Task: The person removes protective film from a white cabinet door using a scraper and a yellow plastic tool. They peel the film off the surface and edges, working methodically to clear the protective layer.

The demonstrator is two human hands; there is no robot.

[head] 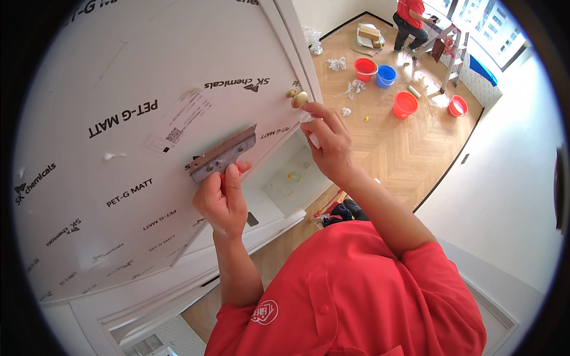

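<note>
A wide scraper [224,152] with a metal blade holder, bolts and a red handle is gripped in my left hand [225,198], close to a cabinet door covered in printed protective film [129,169]. My right hand [328,140] is at the door's edge, its fingertips by a round brass-coloured knob [299,99]; a bit of white material [315,140] is pinched between its fingers. A faded label [180,120] with a printed code sits on the film. Below the door, a white cabinet interior [285,178] shows.
Red buckets [405,105] and a blue bucket [386,76] stand on the herringbone wood floor [378,142], among crumpled plastic [355,87]. A co-worker [409,24] stands near a stepladder [454,58] by the window. Dark items [343,213] lie below my right arm.
</note>
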